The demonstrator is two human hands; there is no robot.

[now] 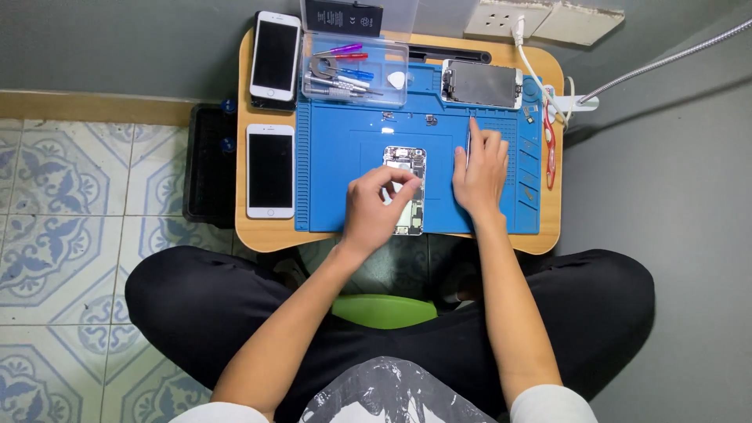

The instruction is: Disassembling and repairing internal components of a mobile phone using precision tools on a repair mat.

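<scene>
An opened phone body with its inner parts showing lies in the middle of a blue work mat. My left hand rests over the phone's lower half, thumb and forefinger pinched together at its left edge; what sits between them is too small to see. My right hand lies on the mat just right of the phone and holds thin metal tweezers that point away from me.
Two white phones lie face up at the left of the small wooden table. A clear tray of screwdrivers and a detached screen sit at the back. Red-handled tool at right.
</scene>
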